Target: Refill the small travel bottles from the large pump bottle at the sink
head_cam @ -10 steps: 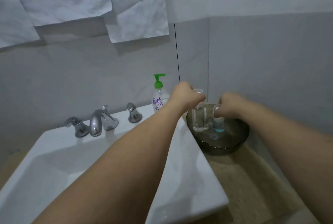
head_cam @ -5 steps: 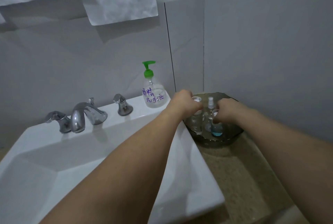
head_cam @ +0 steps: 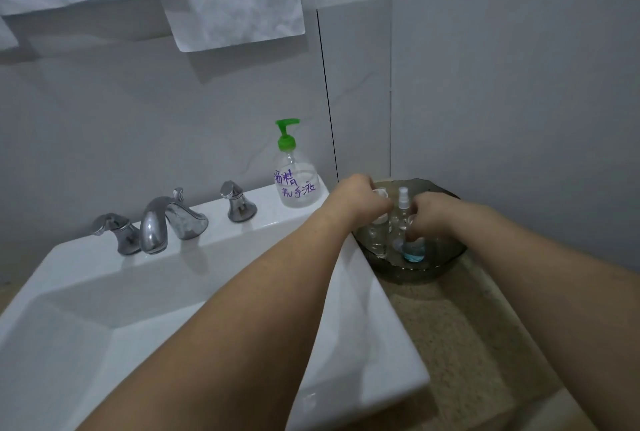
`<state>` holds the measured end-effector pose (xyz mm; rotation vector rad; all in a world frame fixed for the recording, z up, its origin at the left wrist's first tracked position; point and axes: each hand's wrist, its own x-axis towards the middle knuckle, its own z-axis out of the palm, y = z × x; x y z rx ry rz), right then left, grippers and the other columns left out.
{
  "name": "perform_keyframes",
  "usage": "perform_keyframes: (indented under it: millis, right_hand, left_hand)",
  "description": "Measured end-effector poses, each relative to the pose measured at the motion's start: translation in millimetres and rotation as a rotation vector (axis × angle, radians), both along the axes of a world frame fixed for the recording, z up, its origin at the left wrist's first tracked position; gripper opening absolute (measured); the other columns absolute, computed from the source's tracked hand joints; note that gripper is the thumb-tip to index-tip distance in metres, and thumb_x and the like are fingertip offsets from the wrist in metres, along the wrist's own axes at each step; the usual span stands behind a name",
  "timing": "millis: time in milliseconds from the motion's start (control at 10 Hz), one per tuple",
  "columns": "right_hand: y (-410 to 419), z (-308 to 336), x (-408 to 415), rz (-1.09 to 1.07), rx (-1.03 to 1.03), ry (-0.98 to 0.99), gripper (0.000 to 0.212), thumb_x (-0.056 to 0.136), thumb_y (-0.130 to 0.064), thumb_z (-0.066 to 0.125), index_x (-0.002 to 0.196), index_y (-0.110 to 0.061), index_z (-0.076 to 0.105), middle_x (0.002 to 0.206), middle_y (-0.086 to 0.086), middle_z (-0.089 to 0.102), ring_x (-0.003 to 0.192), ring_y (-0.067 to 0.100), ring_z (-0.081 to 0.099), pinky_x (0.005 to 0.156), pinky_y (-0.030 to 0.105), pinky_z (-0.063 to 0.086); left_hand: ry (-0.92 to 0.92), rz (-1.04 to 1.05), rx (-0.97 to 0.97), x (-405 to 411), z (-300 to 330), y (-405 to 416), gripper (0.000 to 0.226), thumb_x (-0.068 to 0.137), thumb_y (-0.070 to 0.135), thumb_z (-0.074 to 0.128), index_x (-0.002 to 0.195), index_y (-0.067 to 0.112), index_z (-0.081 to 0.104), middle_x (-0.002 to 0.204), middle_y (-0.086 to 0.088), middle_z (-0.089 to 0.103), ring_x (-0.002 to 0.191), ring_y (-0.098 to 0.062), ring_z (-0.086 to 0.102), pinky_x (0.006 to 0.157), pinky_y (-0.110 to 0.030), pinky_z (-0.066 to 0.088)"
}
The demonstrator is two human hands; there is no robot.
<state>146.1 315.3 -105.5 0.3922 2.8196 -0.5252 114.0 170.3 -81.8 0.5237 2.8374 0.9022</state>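
While the small travel bottles [head_cam: 398, 222] stand in a dark glass bowl [head_cam: 446, 257] right of the sink [head_cam: 346, 326], the left hand [head_cam: 356, 196] curls round a clear one and the right hand [head_cam: 433, 214] grips the blue-filled bottle [head_cam: 414, 252], both forearms outstretched; the pump bottle [head_cam: 294, 174] stands on the sink's rear ledge.

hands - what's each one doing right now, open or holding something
Left hand: grips a clear travel bottle in the dark bowl.
Right hand: grips the blue-liquid bottle.
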Motion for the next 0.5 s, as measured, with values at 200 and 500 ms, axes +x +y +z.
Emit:
perform_keyframes:
  millis: [200, 500]
  right_hand:
    - [-3.2, 16.3, 7.1, -0.005, -0.002, 0.061, 0.047, 0.081, -0.027, 0.075, 0.121, -0.011, 0.058, 0.114, 0.009, 0.061, 0.100, 0.025, 0.059, 0.087, 0.037, 0.053]
    - [-15.4, 40.2, 17.9, -0.018, 0.022, 0.103, 0.052, 0.081, -0.027, 0.073, 0.127, -0.010, 0.055, 0.124, 0.011, 0.059, 0.108, 0.027, 0.057, 0.089, 0.036, 0.050]
  left_hand:
    - [0.049, 0.009, -0.020, 2.9, 8.1, -7.1, 0.034, 0.085, 0.034, 0.063, 0.109, 0.011, 0.060, 0.102, -0.006, 0.062, 0.094, -0.023, 0.059, 0.073, -0.029, 0.048]
    - [0.052, 0.041, 0.020, 9.4, 21.5, -20.8, 0.044, 0.086, 0.038, 0.062, 0.120, 0.011, 0.057, 0.113, -0.006, 0.060, 0.101, -0.024, 0.058, 0.084, -0.034, 0.051]
